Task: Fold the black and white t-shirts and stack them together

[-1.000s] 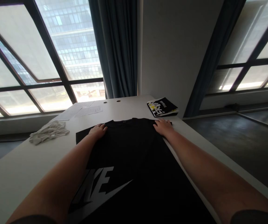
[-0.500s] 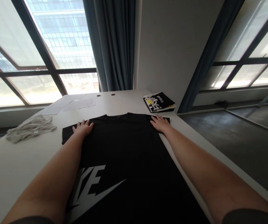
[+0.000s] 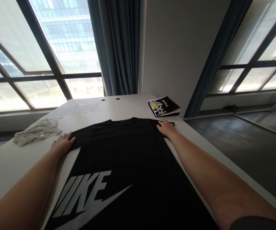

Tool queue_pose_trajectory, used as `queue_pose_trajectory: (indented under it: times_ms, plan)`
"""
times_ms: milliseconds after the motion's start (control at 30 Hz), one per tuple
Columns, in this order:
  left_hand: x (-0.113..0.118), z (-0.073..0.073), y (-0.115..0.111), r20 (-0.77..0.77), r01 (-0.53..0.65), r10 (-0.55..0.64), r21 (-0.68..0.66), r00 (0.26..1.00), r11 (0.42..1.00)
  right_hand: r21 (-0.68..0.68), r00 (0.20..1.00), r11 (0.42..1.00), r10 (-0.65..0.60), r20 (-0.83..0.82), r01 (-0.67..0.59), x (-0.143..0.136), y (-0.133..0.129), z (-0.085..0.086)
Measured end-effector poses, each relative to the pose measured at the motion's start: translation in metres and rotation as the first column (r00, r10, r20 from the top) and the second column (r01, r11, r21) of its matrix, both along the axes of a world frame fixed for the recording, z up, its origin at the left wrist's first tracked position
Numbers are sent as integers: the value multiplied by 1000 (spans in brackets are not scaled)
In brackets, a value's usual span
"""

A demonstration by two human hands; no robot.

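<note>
A black T-shirt [image 3: 128, 153] with a large grey Nike print lies spread flat, its collar towards the far end and its lower part running out of the bottom of the view. At the end of the left sleeve rests my left hand [image 3: 63, 142], fingers stretched and touching the sleeve's edge. My right hand [image 3: 166, 128] lies flat on the right sleeve, its fingers spread. Neither hand grips the cloth.
The shirt lies on a white table [image 3: 128, 107]. Left of it sit a crumpled pale cloth [image 3: 35, 131] and some paper sheets [image 3: 85, 108]. Folded dark printed clothing [image 3: 165, 106] is at the far right corner. Behind are a curtain [image 3: 118, 48] and windows.
My left hand has slid left from the top of the left sleeve to its outer end, uncovering more of the print. The right hand stays on the right sleeve.
</note>
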State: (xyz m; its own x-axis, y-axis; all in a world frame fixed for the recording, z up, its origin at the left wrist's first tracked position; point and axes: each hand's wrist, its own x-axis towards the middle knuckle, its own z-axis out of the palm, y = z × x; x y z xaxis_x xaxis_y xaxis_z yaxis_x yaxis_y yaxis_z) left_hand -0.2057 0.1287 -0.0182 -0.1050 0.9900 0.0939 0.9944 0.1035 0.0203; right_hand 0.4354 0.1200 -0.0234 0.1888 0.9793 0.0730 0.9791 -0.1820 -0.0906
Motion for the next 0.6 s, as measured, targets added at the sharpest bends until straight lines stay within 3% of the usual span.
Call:
queue_pose_trajectory:
  times_ms: [133, 200, 333, 500, 600]
  plan:
    - [10, 6, -2, 74, -71, 70, 9, 995, 997, 55, 999, 998, 2, 47, -5, 3, -8, 8]
    - [18, 13, -6, 55, -76, 72, 80, 996, 994, 55, 998, 998, 22, 55, -25, 1, -10, 9]
    - [53, 29, -15, -68, 100, -86, 243, 994, 965, 20, 996, 996, 82, 36, -83, -7, -10, 6]
    - [137, 38, 7, -105, 385, -385, -27, 917, 923, -11, 995, 995, 102, 23, -102, -15, -6, 5]
    - [174, 31, 39, -77, 407, -413, -82, 907, 910, -21, 994, 994, 106, 32, -105, -15, -5, 5]
